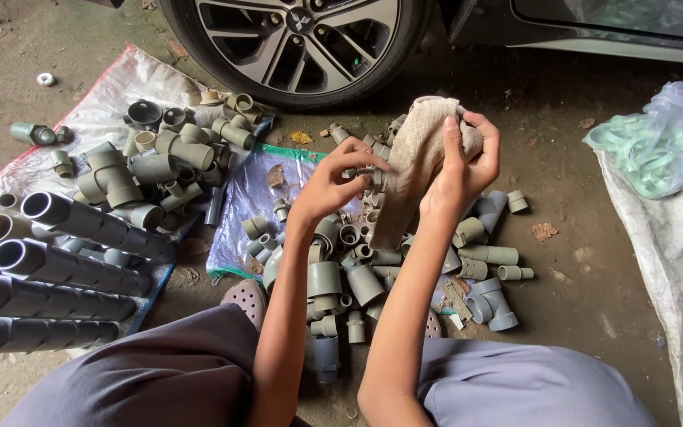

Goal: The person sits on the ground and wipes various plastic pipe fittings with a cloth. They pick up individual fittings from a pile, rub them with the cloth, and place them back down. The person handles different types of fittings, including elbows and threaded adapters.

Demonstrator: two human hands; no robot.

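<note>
— What are the hands doing?
— The left hand [333, 180] pinches a small grey fitting [372, 175]; the right hand [462, 162] grips a beige rag [414, 158] against it.
— And below them?
— Grey pipe fittings [373, 269], heaped; beyond, a car wheel [298, 39].

Both forearms bare, reaching forward from between bent knees, elbows low, wrists raised. Left hand [332, 183] – palm turned down, fingers curled inward, thumb and fingertips pinched together toward right hand. Right hand [462, 162] – held higher, palm facing left, index finger extended upward, remaining fingers hooked over top, thumb behind. Hands near each other, not touching. Right forearm steeper than left.
</note>
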